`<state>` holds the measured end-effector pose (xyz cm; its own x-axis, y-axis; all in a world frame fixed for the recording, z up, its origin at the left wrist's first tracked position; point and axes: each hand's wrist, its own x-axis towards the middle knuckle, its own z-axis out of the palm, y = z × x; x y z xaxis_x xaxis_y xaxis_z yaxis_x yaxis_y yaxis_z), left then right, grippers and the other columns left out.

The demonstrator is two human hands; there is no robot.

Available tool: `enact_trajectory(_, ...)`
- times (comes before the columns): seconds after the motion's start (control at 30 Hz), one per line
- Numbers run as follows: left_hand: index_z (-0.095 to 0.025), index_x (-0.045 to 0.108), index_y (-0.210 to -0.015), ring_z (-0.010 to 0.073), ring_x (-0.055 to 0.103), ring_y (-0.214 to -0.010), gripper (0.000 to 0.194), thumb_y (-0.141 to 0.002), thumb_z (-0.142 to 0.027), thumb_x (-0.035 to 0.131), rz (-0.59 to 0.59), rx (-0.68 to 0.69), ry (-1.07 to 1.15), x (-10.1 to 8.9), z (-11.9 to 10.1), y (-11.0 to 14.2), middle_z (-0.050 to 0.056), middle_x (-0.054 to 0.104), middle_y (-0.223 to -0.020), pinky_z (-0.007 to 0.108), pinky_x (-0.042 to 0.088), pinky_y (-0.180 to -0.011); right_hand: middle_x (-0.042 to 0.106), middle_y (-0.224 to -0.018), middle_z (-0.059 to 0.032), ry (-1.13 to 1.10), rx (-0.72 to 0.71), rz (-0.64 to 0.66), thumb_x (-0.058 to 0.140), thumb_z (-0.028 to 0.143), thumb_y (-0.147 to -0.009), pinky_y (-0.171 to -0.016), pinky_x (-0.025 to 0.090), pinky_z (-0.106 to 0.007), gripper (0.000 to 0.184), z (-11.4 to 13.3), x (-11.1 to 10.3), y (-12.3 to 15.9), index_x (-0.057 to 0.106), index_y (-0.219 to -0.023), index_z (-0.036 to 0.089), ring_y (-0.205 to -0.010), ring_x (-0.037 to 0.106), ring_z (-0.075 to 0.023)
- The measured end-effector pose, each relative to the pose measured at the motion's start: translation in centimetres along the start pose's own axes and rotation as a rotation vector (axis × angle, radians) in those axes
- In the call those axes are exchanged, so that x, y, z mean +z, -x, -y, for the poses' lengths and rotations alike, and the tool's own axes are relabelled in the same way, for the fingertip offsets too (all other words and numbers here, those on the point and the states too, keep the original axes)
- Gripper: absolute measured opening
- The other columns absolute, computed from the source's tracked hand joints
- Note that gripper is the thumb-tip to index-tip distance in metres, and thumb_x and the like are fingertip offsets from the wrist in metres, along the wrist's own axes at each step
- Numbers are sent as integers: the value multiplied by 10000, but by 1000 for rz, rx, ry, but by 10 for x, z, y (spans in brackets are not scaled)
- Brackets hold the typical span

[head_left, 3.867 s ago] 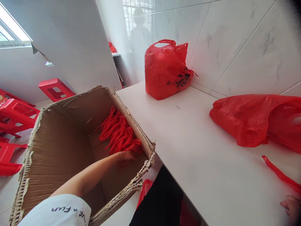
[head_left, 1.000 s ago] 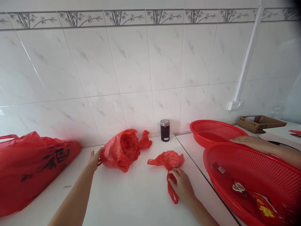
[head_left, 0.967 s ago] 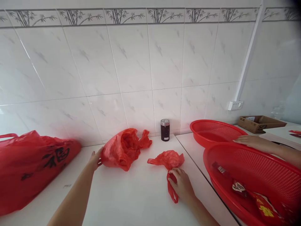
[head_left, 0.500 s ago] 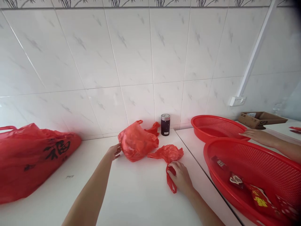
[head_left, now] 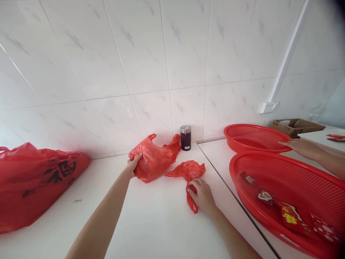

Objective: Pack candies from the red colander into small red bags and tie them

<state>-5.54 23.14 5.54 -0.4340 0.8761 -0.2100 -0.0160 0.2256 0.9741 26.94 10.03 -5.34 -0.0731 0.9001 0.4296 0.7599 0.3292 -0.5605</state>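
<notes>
We observe, left to right, a large red bag [head_left: 35,185] on the white counter [head_left: 153,223], the left hand [head_left: 133,165] gripping a crumpled red bag [head_left: 152,162], and the right hand [head_left: 202,196] closed on the handle of a flatter red bag [head_left: 187,170] just beside it.

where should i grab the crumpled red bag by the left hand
Probably the bunched body of the crumpled red plastic bag, on its near left side, coming from the left as the left hand does. The plastic is gathered thick there and looks easy to close on, while the thin handle loop sits farther back, toward the wall tile.
</notes>
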Motion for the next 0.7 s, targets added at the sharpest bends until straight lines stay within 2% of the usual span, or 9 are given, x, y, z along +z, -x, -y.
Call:
enact_trajectory(0.1,-156,554,-1206,185,639,-898,357,-898,-334,593,40,-16,-5,10,13,9,88,617,-1126,363,562,-744,621,-1038,-36,1,-3,-7,519,244,-877,-909,423,-405,108,0,-1,0,610,-936,251,-1013,555,-226)
enact_trajectory(0.17,-136,586,-1140,167,644,-860,300,-903,-319,588,52,23,-10,12,3,11,74,640,-1068,348,561,-731,622,-1033,-33,5,-4,-12,524,240,-875,-907,424,-403,103,1,-1,0,610,-932,250,-1011,555,-224)
enact_trajectory(0.27,-111,625,-1019,174,658,-788,283,-852,-338,649,32,151,-24,9,-35,12,79,670,-936,330,559,-690,625,-1022,-34,10,-3,-21,528,235,-874,-907,425,-405,92,2,-1,-1,610,-916,245,-1011,557,-226)
enact_trajectory(0.33,-125,633,-979,204,672,-784,334,-796,-398,687,0,300,-30,4,-66,14,90,680,-879,322,557,-674,626,-1019,-33,12,-1,-23,528,235,-875,-907,425,-408,89,2,-1,-1,611,-907,245,-1010,559,-225)
enact_trajectory(0.43,-184,632,-916,234,665,-860,380,-702,-482,728,-69,523,-95,-1,-106,19,50,675,-828,307,541,-699,626,-1017,-30,14,-2,-20,531,242,-879,-906,425,-406,86,2,-1,-1,612,-908,246,-1013,559,-225)
enact_trajectory(0.5,-196,618,-787,257,638,-882,374,-569,-423,821,-115,607,-193,-1,-123,22,25,642,-734,313,520,-710,626,-1014,-32,17,-4,-19,536,243,-879,-898,427,-403,84,1,-1,-1,612,-915,245,-1006,560,-226)
enact_trajectory(0.57,-196,583,-698,260,614,-838,360,-511,-346,851,-144,648,-284,0,-136,25,14,600,-665,329,500,-697,627,-1008,-34,21,-7,-19,545,236,-873,-885,430,-398,79,1,-1,-1,610,-917,242,-996,562,-226)
enact_trajectory(0.7,-188,576,-780,187,572,-721,295,-638,-358,770,-132,729,-356,4,-153,33,8,604,-726,322,480,-658,627,-991,-28,30,-17,-26,551,221,-868,-881,428,-392,76,1,-1,-1,610,-911,241,-987,564,-220)
